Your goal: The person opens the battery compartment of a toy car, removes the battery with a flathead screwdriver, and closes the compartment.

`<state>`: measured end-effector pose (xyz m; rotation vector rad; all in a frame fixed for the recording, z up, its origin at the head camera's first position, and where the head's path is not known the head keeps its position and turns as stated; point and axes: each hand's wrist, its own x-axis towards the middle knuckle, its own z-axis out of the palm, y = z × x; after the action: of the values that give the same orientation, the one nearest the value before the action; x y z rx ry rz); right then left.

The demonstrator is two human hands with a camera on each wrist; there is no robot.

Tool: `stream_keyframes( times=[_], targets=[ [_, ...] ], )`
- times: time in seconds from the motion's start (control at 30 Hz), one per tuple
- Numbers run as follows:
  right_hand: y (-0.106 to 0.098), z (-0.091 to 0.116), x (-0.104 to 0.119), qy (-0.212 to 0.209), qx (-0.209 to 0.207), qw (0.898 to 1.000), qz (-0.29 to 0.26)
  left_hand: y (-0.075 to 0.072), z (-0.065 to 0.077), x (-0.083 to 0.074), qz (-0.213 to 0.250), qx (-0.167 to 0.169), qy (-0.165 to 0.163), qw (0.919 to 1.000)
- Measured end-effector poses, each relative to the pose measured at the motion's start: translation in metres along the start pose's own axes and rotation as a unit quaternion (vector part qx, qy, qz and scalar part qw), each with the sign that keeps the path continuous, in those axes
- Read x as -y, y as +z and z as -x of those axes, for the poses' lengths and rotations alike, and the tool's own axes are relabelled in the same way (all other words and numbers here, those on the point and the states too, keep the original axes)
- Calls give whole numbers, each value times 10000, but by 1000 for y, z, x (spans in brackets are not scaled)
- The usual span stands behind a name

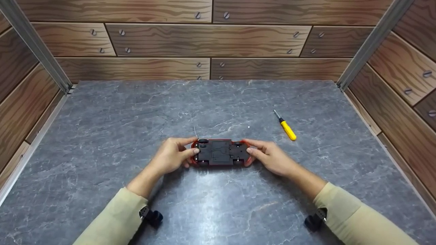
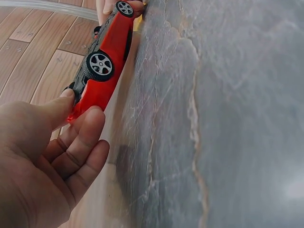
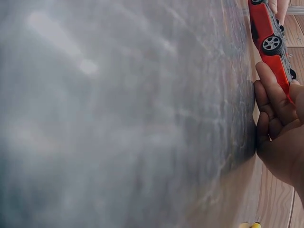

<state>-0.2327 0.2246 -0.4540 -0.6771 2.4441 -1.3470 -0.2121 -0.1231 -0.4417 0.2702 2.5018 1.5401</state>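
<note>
A red toy car [image 1: 221,152] is turned upside down, its black underside facing up toward the head camera. My left hand [image 1: 172,154] grips its left end, thumb on the underside and fingers around the red body. At the opposite end, my right hand [image 1: 272,157] pinches the car the same way. Silver-spoked wheels show along the side of the toy car [image 2: 102,71] in the left wrist view. From the right wrist, the car [image 3: 273,52] appears with the right fingers [image 3: 273,92] under its red end. A thin wire stands out by the car's left end.
A screwdriver [image 1: 287,129] with a yellow handle lies on the grey marbled table [image 1: 136,112], right of and beyond the car. A tiny white speck [image 1: 248,127] is on the table behind the car. Wood-patterned walls [image 1: 211,41] with metal corner posts enclose the back and sides.
</note>
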Motion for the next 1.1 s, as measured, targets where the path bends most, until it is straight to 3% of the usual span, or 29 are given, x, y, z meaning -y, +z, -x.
stream_keyframes(
  times=[0.3, 1.1],
  targets=[
    [1, -3, 2, 207, 54, 9997, -134, 1, -1, 2, 151, 125, 102, 9998],
    [1, -5, 1, 391, -3, 9992, 130, 1, -2, 2, 150, 266, -113, 9995]
  ],
)
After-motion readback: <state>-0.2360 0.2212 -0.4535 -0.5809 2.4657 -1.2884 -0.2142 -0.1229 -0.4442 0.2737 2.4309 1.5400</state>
